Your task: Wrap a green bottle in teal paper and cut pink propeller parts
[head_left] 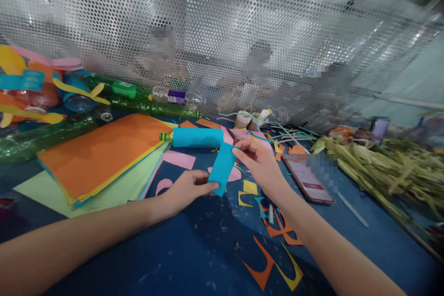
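A strip of blue paper (223,169) is held up, tilted, between my two hands. My left hand (189,188) pinches its lower end, thumb in front. At the upper right corner my right hand (258,162) grips it between thumb and fingers. Just beyond lies a bottle wrapped in blue paper (197,138), its green cap pointing left. Pink paper pieces (178,159) and a small yellow paper piece (250,187) lie on the dark blue surface around my hands.
To the left are stacked coloured sheets (111,152), with green bottles (45,136) and paper-propeller models behind. Orange scraps (262,266) lie in front. On the right are a phone (307,178) and dried husks (385,175). A perforated metal panel (215,23) stands at the back.
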`<move>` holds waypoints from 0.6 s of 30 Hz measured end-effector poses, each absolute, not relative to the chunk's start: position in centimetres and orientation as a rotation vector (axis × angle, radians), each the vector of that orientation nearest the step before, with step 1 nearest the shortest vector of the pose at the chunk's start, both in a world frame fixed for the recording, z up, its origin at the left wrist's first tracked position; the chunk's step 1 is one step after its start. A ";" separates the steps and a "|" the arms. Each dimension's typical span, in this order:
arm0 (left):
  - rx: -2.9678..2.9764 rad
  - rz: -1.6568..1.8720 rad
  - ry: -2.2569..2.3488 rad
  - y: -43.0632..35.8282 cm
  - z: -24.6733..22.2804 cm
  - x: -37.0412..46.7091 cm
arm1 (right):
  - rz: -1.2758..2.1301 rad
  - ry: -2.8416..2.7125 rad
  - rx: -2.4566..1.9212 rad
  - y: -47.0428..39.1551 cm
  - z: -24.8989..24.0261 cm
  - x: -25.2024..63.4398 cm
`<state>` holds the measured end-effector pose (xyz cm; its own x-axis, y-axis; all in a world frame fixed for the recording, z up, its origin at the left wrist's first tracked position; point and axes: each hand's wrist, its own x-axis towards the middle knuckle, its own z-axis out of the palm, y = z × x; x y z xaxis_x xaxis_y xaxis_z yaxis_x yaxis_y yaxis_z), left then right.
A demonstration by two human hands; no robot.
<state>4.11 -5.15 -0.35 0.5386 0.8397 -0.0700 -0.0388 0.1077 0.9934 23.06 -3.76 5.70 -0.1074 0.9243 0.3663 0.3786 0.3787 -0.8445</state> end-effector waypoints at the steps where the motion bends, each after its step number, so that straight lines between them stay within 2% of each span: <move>1: 1.317 0.760 0.773 -5.2 -0.4 4.1 | 0.708 -1.676 -1.164 -3.8 5.8 23.1; 18: 1.194 0.897 0.826 -5.2 -1.1 4.7 | 0.770 -1.624 -1.156 -4.0 6.2 23.1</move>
